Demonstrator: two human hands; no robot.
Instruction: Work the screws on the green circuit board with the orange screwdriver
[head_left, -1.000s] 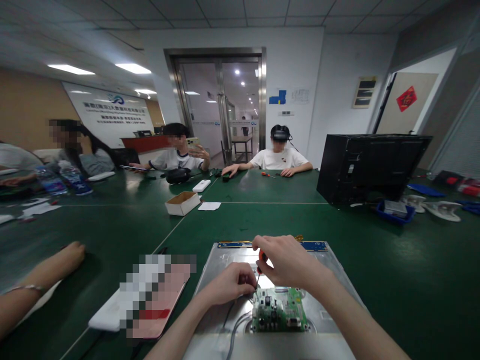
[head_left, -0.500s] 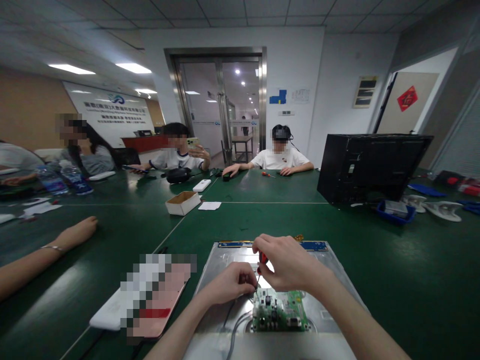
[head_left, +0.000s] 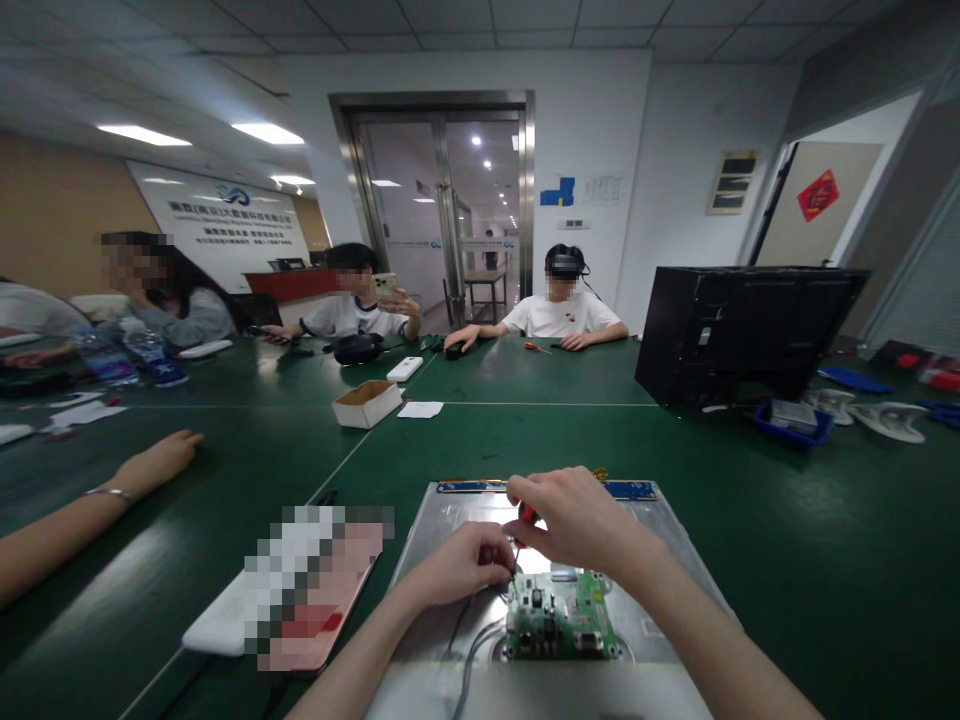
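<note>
A flat metal-backed panel [head_left: 439,515] lies in front of me with a green circuit board [head_left: 559,625] on it. My right hand [head_left: 574,515] is closed round a small screwdriver with a red and black handle [head_left: 527,512]; its thin shaft points down to the board's upper left corner. Close beside that tip, my left hand [head_left: 469,562] has its fingers curled and pinched together. What they grip, if anything, is hidden. Grey cables [head_left: 476,645] run along the panel left of the board. A blue circuit strip [head_left: 630,491] lines the panel's far edge.
Two phones, one white [head_left: 217,620] and one pink [head_left: 300,650], lie to the left. Another person's forearm [head_left: 97,510] rests beyond them. A small open box [head_left: 367,405], a black monitor [head_left: 750,330] and a blue tray [head_left: 791,422] stand farther off. Several people sit around the table.
The fingers of my right hand have shifted slightly round the screwdriver handle. My left hand, the panel and the board stay practically where they were.
</note>
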